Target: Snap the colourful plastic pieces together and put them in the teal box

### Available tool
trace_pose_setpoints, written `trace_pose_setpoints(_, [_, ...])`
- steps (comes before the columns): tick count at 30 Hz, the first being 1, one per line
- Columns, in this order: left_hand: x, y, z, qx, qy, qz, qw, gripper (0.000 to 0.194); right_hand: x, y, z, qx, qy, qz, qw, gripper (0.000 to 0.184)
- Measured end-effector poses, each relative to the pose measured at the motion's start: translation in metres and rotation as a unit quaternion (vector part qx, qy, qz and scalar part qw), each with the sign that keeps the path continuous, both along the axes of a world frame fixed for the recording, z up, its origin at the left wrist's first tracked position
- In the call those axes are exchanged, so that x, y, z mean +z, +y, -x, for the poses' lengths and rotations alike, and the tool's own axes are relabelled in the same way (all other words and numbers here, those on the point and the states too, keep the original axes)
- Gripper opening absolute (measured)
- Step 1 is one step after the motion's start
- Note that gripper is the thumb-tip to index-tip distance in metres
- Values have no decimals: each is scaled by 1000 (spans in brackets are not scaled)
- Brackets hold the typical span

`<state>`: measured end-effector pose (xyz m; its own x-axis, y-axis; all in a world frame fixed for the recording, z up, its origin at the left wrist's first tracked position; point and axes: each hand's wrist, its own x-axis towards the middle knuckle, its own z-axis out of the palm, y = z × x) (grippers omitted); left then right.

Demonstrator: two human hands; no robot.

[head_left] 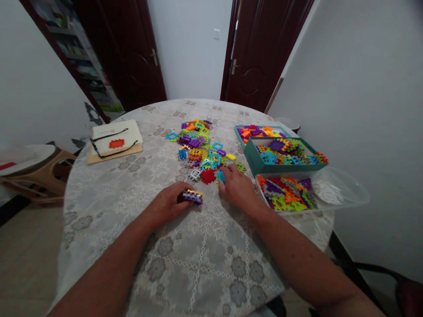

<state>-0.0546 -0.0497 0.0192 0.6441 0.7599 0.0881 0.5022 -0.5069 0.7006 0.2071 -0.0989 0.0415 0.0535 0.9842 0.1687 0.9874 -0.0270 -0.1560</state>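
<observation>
My left hand (pixel 170 200) is closed on a small block of interlocking plastic pieces (pixel 192 196), purple, white and yellow, held low over the tablecloth. At the near right edge of a loose pile of colourful plastic pieces (pixel 196 143), my right hand (pixel 236 182) has its thumb and fingers around a blue plastic piece (pixel 221 176), partly hidden by the fingers. Just left of that hand lies a red toothed piece (pixel 208 176). A white window-like piece (pixel 195 174) rests beside the red one, and a yellow window-like piece (pixel 196 152) is farther back.
To the right stand a green box (pixel 254 160) of pieces, its tray-like counterpart (pixel 238 132) behind, and a clear plastic container (pixel 358 193) in front. Glasses (pixel 109 154) and an orange piece (pixel 116 143) lie on a pad (pixel 132 130) at left. The patterned tablecloth (pixel 198 255) covers a round table.
</observation>
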Motion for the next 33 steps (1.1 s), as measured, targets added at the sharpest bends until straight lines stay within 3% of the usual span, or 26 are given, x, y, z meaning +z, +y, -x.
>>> trace_pose_setpoints(5, [-5,0,-1,11,-8,6,1000,35,-5,4,-3,-12,-34,47,998,29])
trace_pose_setpoints(11, [-3,-2,0,4,-18,18,1000,39,-15,11,-5,-1,-58,29,998,22])
trace_pose_setpoints(16, [-2,-3,0,-2,-28,18,999,44,-11,13,-11,-7,-48,-24,999,22])
trace_pose_setpoints(18, [-4,-2,1,2,-34,19,999,48,-7,10,-10,2,-9,-72,997,22])
trace_pose_setpoints(22, [-8,-1,1,19,-41,27,999,58,-7,0,6,101,164,-134,972,24])
trace_pose_setpoints(27, [-7,-3,0,34,-48,8,998,64,-24,-6,27,168,340,-13,925,26])
trace_pose_setpoints(30, [-8,-2,0,23,-42,4,999,60,-27,-5,31,184,359,27,915,25])
trace_pose_setpoints(33, [-11,0,1,-11,-36,-11,999,50,-24,-6,30,198,363,12,910,26])
